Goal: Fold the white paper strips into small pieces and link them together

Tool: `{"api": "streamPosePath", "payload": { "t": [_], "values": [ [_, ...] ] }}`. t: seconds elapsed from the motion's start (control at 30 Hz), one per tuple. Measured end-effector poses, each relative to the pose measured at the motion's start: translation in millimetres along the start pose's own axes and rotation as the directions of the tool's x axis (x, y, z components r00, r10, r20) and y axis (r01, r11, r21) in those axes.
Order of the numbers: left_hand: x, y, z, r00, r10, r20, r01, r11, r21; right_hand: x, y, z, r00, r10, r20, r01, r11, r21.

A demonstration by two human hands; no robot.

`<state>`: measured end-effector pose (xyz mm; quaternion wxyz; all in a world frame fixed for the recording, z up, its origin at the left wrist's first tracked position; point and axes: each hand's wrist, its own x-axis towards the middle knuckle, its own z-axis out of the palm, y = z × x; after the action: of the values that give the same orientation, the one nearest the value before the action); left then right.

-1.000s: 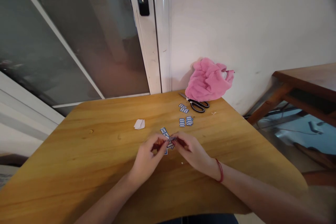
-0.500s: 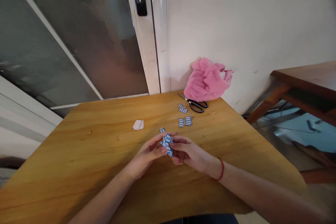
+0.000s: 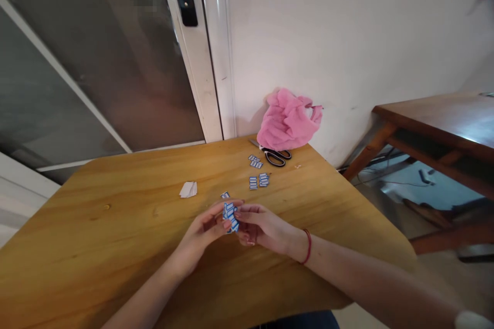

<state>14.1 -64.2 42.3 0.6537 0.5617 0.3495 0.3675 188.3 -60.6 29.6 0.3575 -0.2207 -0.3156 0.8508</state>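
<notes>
Small blue-and-white paper cards (image 3: 230, 216) are bunched together between my two hands, low over the table. My left hand (image 3: 206, 229) is closed on the bunch, its thumb across the front. From the other side, the thumb and fingers of my right hand (image 3: 262, 223) pinch the same cards; a red band circles that wrist. Just beyond my left fingertips lies another blue-and-white card (image 3: 225, 195), partly hidden. Further off rest several similar cards (image 3: 253, 183) in small groups. To the left is a little stack of plain white papers (image 3: 188, 189).
Black-handled scissors (image 3: 276, 157) lie at the table's back edge, partly under a pink plush cloth (image 3: 289, 121) against the wall. A tiny yellow object (image 3: 107, 207) is on the left of the wooden table (image 3: 127, 247). Another wooden table (image 3: 436, 118) stands at right.
My view has swung slightly right, so the scene sits further left. The cards in my hands have tilted a little and are pinched nearer their upper right. Both hands still hold them.
</notes>
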Motion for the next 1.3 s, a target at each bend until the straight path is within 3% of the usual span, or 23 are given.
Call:
{"api": "streamPosePath", "payload": {
  "t": [0.3,0.57,0.77,0.9,1.07,1.3],
  "values": [
    [1.1,2.9,3.1,0.993,0.058,-0.101,-0.045,0.99,0.135,-0.3,0.5,-0.6,1.0,0.005,0.013,-0.006,0.998,0.068],
    [-2.8,-3.5,4.2,0.965,0.231,-0.129,-0.181,0.932,0.315,-1.9,0.0,-0.6,0.996,0.084,-0.036,-0.08,0.99,0.113],
    [-2.0,-0.9,4.2,0.975,0.199,-0.102,-0.166,0.95,0.264,-1.9,1.0,-3.2,0.995,0.096,0.042,-0.099,0.992,0.083],
    [-3.4,-2.8,4.0,0.961,0.242,-0.131,-0.194,0.933,0.304,-2.1,1.4,-1.3,0.991,0.104,0.084,-0.112,0.989,0.098],
    [-4.2,-6.8,5.0,0.926,0.324,-0.192,-0.24,0.901,0.361,-3.2,-1.7,3.5,0.991,0.111,0.08,-0.119,0.986,0.116],
    [-5.6,-3.8,5.3,0.939,0.304,-0.164,-0.241,0.917,0.317,-6.1,-1.2,4.8,0.991,0.116,0.059,-0.126,0.971,0.203]
  ]
}}
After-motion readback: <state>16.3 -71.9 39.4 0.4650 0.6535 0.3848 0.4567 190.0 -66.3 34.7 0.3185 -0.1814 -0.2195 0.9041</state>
